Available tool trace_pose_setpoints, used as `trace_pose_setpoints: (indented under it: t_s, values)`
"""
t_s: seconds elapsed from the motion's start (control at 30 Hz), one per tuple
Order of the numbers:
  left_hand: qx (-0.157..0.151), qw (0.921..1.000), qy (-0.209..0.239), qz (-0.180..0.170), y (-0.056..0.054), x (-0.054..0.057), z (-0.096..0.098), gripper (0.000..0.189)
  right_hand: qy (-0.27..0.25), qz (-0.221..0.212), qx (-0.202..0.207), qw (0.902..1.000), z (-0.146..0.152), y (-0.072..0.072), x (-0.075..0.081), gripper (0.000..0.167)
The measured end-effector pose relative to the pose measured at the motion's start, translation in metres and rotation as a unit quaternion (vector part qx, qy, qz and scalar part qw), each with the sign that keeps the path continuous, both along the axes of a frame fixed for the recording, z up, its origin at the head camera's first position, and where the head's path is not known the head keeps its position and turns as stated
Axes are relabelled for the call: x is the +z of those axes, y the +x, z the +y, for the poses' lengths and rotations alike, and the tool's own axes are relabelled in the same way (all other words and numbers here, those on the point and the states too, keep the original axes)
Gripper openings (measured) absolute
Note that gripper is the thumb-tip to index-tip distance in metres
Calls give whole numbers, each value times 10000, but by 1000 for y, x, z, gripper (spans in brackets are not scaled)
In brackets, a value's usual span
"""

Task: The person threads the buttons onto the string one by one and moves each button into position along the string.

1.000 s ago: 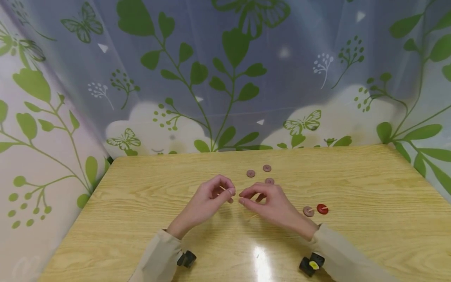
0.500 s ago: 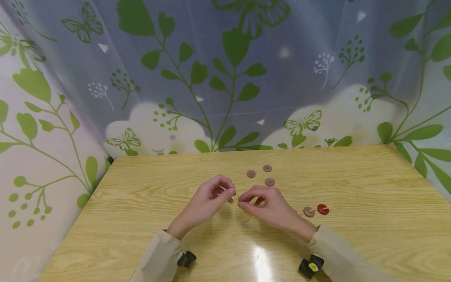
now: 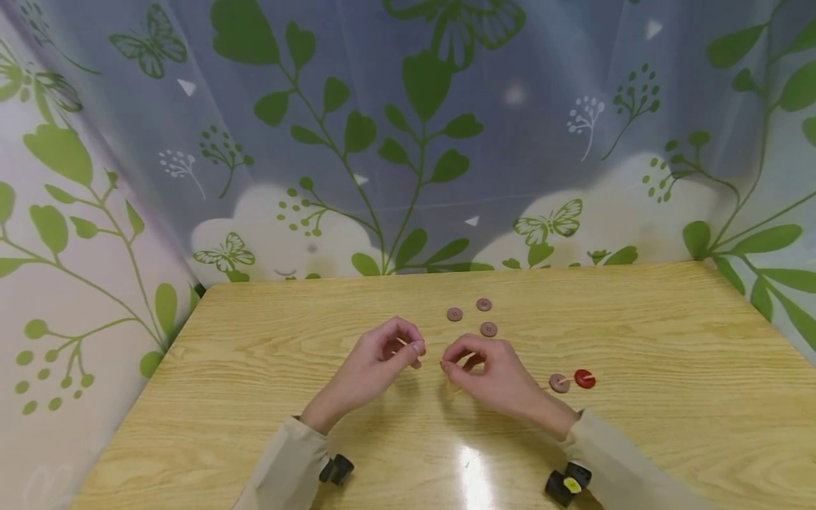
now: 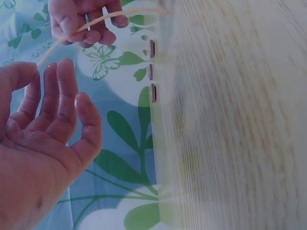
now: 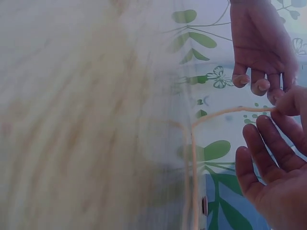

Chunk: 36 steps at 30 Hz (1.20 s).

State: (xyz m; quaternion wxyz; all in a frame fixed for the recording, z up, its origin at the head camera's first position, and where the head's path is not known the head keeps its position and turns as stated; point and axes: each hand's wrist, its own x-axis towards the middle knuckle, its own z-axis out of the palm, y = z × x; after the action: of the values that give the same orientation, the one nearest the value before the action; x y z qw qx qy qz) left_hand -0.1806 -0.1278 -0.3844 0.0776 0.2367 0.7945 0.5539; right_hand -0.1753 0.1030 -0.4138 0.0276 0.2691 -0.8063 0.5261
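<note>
My left hand [image 3: 376, 368] has its thumb tip against the index finger, and in the left wrist view the orange cord [image 4: 103, 18] reaches that pinch. A short way to the right, my right hand [image 3: 494, 372] pinches the same cord between thumb and forefinger. From there the cord [image 5: 193, 172] bends down to the table in the right wrist view. Beyond my right wrist it passes through a brown button [image 3: 559, 383] and a red button [image 3: 584, 379], both lying on the table. The fingers hide whatever small part sits inside the left pinch.
Three loose brown buttons [image 3: 455, 314], [image 3: 484, 304], [image 3: 488, 329] lie on the wooden table [image 3: 287, 319] beyond my hands. A leaf-patterned curtain [image 3: 357, 142] stands along the table's far edge and both sides.
My right hand came close to the left, then drew back a little to the right with the cord. The nearest loose button, partly covered before, shows fully. My left hand stays almost still.
</note>
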Motion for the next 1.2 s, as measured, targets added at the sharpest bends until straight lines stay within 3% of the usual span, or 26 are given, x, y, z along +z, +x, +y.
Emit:
trace_pose_setpoints:
  t_s: [0.13, 0.27, 0.37, 0.53, 0.67, 0.77, 1.0, 1.2]
  values:
    - [-15, 10000, -44, -68, 0, 1, 0, 12, -279, -263, -173, 9991, 4, 1, 1, 4]
    - [-72, 9999, -19, -111, 1, 1, 3, 11, -846, -727, -87, 9937, 10, 1, 4, 5]
    - [-157, 9998, 19, -109, 2, 2, 6, 11, -1486, -1102, 103, 9827, 13, 1, 6, 10]
    - [-252, 9996, 82, -111, 3, 1, 11, 11, -2456, -1648, 368, 9546, 16, 1, 10, 5]
    - [-261, 9996, 73, -73, 3, 0, 15, 10, -2584, -1815, 299, 9484, 19, 1, 11, 11]
    - [-227, 9997, 33, -45, 3, 1, 17, 9, -2441, -1698, 162, 9546, 22, 2, 12, 13]
    - [-270, 9996, 67, -65, 3, 3, 20, 9, -1420, -750, -21, 9870, 24, 4, 13, 15]
    - [-359, 9993, 38, -4, 4, 5, 23, 12, -864, -317, -121, 9957, 22, 5, 11, 16]
